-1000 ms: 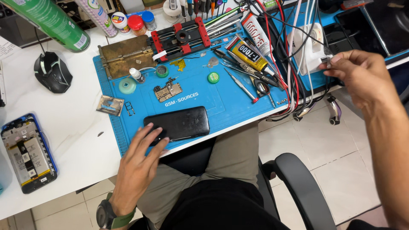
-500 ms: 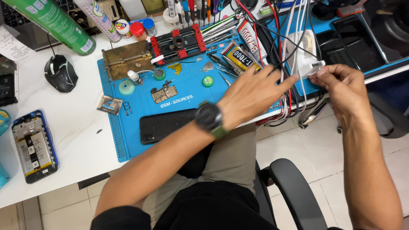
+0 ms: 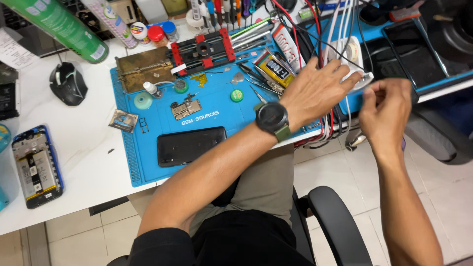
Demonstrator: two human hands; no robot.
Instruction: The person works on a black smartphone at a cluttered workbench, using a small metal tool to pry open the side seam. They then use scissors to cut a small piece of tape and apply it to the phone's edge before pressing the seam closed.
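At the right edge of the blue rubber mat [image 3: 148,167], my left hand [image 3: 315,91] lay flat over a bundle of red, black and white cables [image 3: 331,123], and its fingers reached to a small white device [image 3: 362,81]. These fingers were stretched and pressed on the device, not curled around it. My right hand [image 3: 387,106] was just to the right of the mat, off the table edge. It was blurred; the fingers were drawn together near the end of the white device, but I could not tell if they really pinched something.

Behind the mat, two little jars with a red lid [image 3: 155,33] and a blue lid [image 3: 169,27] stood closed, so their content was hidden. A green spray can [image 3: 56,24], round and smooth, lay tilted at the mat's far left corner.

On the mat itself there were a black phone [image 3: 191,145], flat and glossy, near its front edge, a dull brass plate [image 3: 143,74] at its back, and a red and black metal clamp [image 3: 202,49] beside the plate. Left of the mat, on the white table [image 3: 84,143], an opened phone with a blue frame [image 3: 37,165] showed its inner parts.
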